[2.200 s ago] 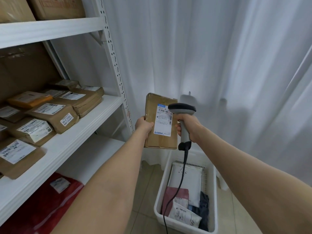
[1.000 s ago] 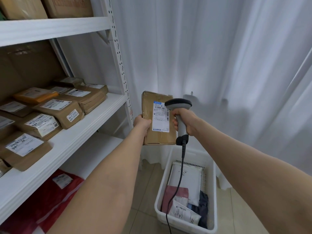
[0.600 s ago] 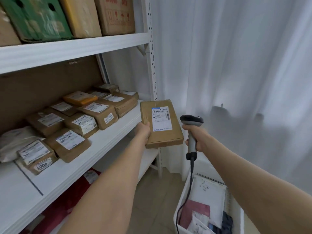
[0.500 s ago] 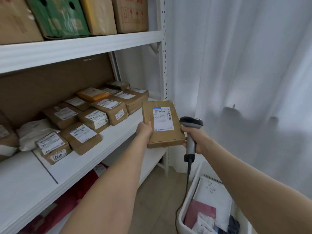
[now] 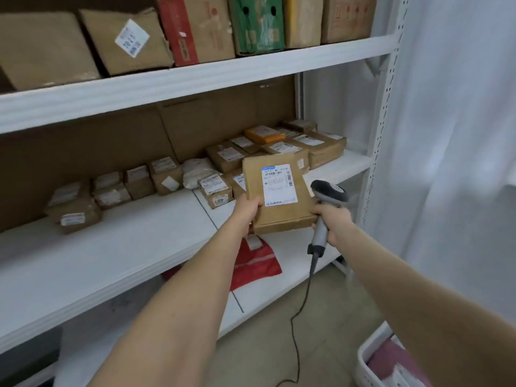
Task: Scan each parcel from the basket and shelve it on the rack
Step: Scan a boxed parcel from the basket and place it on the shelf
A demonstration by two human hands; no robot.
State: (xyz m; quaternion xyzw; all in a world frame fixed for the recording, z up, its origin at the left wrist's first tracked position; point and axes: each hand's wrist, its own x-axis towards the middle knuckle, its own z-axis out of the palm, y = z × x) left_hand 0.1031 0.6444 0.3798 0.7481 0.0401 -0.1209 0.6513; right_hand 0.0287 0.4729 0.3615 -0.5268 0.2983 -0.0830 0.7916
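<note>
The left hand [image 5: 247, 209] grips the near left corner of a flat brown parcel [image 5: 282, 216], thumb on top, the other fingers hidden beneath it. The parcel is held in the air with its white printed label facing up, its far end tipped slightly upward, over the front edge of the rack's middle shelf [image 5: 111, 255].

Just to its right, the right hand [image 5: 333, 223] is curled round the grey handle of a barcode scanner [image 5: 329, 191], whose dark head sits beside the parcel's right edge. I cannot tell whether hand and parcel touch. A black cable [image 5: 300, 311] hangs from the handle down to the floor.

Behind the parcel, small taped boxes [image 5: 220, 191] with labels lie in rows along the middle shelf. A red bag [image 5: 257, 261] lies on the lower shelf, directly below the parcel. The top shelf [image 5: 195, 76] carries larger cartons, among them a green box [image 5: 257, 26]. The rack's white perforated post [image 5: 382, 121] stands beside a white curtain [image 5: 460, 135]. A corner of the white basket [image 5: 365, 358] shows at the lower right on the floor, something maroon inside.
</note>
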